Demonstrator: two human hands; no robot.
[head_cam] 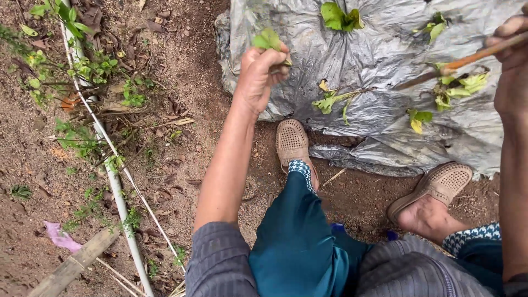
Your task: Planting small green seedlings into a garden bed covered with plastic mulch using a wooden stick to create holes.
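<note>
My left hand [258, 74] is raised over the edge of a grey plastic mulch sheet [379, 66] and is shut on a small green seedling [268, 39], its leaves sticking up above my fingers. At the right edge, my right hand [511, 66] grips a thin wooden stick [462, 60] whose tip points down-left at the sheet beside a planted seedling [459, 85]. Other small seedlings [341, 16] poke through holes in the sheet. My feet in tan woven shoes [291, 143] stand on bare soil at the sheet's near edge.
A white pipe [113, 176] and thin strings run along the soil at left, among weeds and dry leaves. A bamboo piece [71, 267] lies at lower left beside a pink scrap [58, 236]. Brown soil lies between pipe and sheet.
</note>
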